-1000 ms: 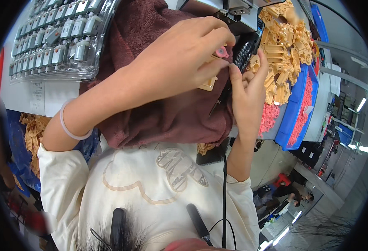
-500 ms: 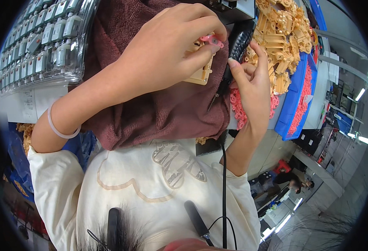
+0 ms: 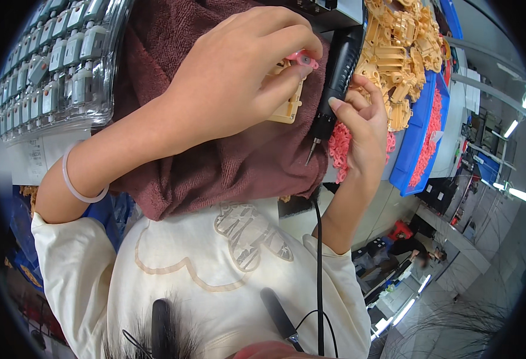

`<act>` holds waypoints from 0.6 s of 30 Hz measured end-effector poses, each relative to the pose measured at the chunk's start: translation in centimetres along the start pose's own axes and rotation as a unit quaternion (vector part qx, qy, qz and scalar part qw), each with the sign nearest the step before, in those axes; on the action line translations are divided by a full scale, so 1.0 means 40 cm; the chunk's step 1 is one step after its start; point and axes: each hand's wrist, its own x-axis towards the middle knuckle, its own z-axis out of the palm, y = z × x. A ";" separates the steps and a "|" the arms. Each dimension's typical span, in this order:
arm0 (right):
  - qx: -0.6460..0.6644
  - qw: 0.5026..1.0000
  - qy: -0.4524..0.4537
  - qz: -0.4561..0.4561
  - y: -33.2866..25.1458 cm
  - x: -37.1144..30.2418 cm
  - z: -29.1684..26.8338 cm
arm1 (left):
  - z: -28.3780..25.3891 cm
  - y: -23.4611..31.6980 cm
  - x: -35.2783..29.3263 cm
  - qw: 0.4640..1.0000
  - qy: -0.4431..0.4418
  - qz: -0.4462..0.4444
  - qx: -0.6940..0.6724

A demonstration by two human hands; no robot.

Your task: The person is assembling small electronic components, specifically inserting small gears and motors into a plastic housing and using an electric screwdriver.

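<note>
My left hand (image 3: pixel 239 72) is closed, pinching a small pink plastic piece (image 3: pixel 303 58) between thumb and forefinger. Beneath it, partly covered by the hand, lies a cream-yellow plastic housing (image 3: pixel 288 111) on a brown towel (image 3: pixel 239 161). At the right, my right hand (image 3: pixel 364 116) has its thumb and bent fingers against the side of a black electric screwdriver (image 3: pixel 337 78). The screwdriver slants with its thin metal bit pointing down toward the towel, apart from the housing. Its far side hides part of the grip.
A clear tray of small grey-white motors (image 3: pixel 50 78) stands at the left. Several cream-yellow housings (image 3: pixel 394 54) are heaped at the back right. Loose pink pieces (image 3: pixel 339 149) lie beside my right hand, and a blue bin (image 3: pixel 403 173) holds more. A black cable (image 3: pixel 319 269) runs down my front.
My right fingers have curled in closer to the screwdriver, and its body and bit have shifted slightly right. The left hand still holds the pink piece, almost unmoved.
</note>
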 end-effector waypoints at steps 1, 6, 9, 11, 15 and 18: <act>0.006 1.000 0.001 0.006 -0.001 -0.003 -0.001 | 0.000 0.000 0.001 1.000 0.001 0.012 0.008; -0.077 0.996 0.040 -0.023 -0.030 -0.027 0.058 | -0.002 -0.003 -0.002 1.000 -0.001 0.007 0.012; -0.103 0.993 0.048 -0.031 -0.031 -0.023 0.063 | -0.002 -0.007 0.000 1.000 0.002 0.012 0.014; -0.095 0.994 0.047 -0.028 -0.024 -0.022 0.052 | -0.002 -0.005 -0.001 1.000 0.005 0.022 0.016; -0.053 0.999 0.004 -0.006 -0.016 -0.017 0.032 | -0.001 0.000 0.002 1.000 0.008 0.020 0.021; -0.007 1.000 0.027 -0.008 -0.026 -0.039 0.054 | -0.002 -0.001 0.002 1.000 0.004 0.016 0.016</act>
